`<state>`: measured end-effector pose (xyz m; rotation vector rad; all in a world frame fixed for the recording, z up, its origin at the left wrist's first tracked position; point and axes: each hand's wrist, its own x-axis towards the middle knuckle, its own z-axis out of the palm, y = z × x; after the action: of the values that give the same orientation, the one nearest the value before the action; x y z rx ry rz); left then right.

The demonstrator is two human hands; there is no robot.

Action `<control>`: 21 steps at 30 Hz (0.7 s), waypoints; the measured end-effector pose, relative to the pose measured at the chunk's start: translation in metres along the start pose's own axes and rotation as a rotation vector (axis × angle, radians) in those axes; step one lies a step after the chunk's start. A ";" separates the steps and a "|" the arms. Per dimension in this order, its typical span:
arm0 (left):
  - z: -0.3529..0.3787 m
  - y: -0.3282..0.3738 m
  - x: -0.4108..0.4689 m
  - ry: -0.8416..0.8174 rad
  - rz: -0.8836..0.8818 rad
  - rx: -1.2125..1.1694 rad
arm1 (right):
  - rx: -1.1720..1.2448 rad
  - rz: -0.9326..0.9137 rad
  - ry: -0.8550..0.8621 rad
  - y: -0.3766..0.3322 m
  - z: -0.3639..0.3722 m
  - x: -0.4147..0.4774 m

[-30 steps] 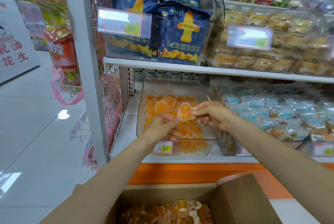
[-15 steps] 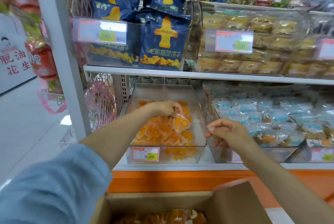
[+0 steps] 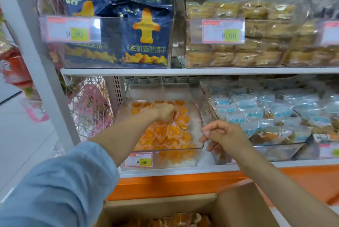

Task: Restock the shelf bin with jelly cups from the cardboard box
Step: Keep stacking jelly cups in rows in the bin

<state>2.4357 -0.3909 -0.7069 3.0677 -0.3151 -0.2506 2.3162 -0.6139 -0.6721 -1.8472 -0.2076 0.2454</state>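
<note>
- Shop shelving (image 3: 183, 70) fills the view, with blue snack bags (image 3: 146, 34) in a clear bin on the upper shelf at far left.
- Nearest, at the bottom edge, the cardboard box (image 3: 238, 208) stands open, with more orange cups showing inside it.
- On the lower shelf, left of the middle, sits the clear shelf bin (image 3: 161, 92). It is partly filled, with bare floor along its right side.
- The left hand (image 3: 164, 112) reaches into the far half of the bin, knuckles up and fingers curled down onto the pile. Whether they pinch a cup is hidden.
- The right hand (image 3: 225, 133) hangs just outside the bin's near right corner, fingers loosely curled with nothing in them.
- Jelly cups (image 3: 170, 133), orange and heart-shaped, lie heaped in the bin.
- A price tag (image 3: 138, 159) is fixed to the bin's front.
</note>
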 end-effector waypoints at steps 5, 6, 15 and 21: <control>0.011 -0.002 -0.001 -0.018 -0.015 -0.065 | 0.017 -0.010 -0.011 0.000 0.000 -0.002; 0.012 -0.004 -0.003 -0.004 -0.015 -0.088 | 0.018 -0.010 -0.013 0.000 0.000 -0.002; 0.004 -0.009 -0.026 -0.093 0.033 -0.151 | 0.040 -0.025 -0.038 0.000 0.001 -0.004; 0.015 -0.005 -0.028 -0.089 0.059 -0.083 | 0.041 -0.023 -0.037 0.001 0.002 -0.004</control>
<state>2.4070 -0.3804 -0.7181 2.9661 -0.3887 -0.3873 2.3116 -0.6130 -0.6734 -1.7997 -0.2476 0.2658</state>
